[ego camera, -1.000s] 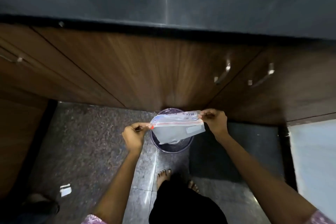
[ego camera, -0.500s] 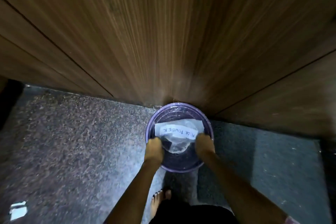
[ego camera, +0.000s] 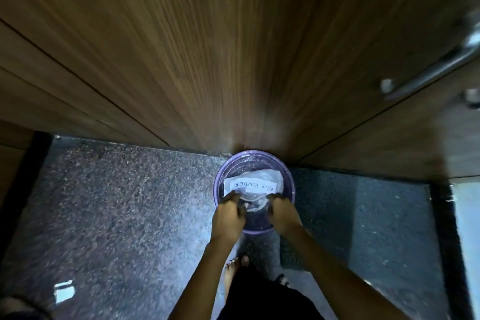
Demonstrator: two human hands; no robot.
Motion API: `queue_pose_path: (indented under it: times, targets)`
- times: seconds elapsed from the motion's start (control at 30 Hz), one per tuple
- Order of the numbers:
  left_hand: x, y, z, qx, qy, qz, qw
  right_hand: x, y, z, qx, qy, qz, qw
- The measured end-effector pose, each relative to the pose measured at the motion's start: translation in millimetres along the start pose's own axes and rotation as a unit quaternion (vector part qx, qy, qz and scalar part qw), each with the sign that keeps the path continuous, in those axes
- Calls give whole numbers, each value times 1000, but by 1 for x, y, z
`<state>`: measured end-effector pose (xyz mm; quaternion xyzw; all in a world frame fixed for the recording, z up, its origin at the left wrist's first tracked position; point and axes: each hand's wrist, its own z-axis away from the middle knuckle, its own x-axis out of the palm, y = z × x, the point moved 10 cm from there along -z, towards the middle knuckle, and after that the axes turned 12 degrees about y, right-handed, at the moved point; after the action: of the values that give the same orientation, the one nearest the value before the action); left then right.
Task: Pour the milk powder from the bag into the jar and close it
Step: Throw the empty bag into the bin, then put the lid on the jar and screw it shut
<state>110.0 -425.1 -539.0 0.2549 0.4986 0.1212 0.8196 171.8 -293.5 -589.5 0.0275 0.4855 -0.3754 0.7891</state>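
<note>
Head view: both hands (ego camera: 228,215) press bag (ego camera: 253,186) into purple bin (ego camera: 287,176) against cabinet (ego camera: 233,60).

The person's two arms (ego camera: 207,267) are bare, with no sleeves showing. The left hand (ego camera: 227,218) and right hand (ego camera: 281,217) wear no gloves. A black garment (ego camera: 265,299) hangs down low. Both feet (ego camera: 232,271) are bare.
</note>
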Motion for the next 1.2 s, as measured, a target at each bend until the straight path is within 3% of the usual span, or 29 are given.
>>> queue_pose_path:
  times: [0.13,0.3,0.5,0.8,1.0,1.2]
  targets:
    - [-106,79,40,13,51,74,996,-131,-53,65,-18,102,-38,994]
    - [-252,208,106,112,125,138,976,-299,-117,168,-32,199,-106,974]
    - [-373,340,159,214,209,234,925,-467,-144,265,-94,361,-207,904]
    - [-377,497,134,266,202,273,902,-634,-56,263,-40,505,-255,824]
    - [-359,551,83,231,228,266,908,-705,7,212,-27,507,-230,830]
    - [-326,577,53,175,231,279,916,-729,39,159,-58,468,-207,857]
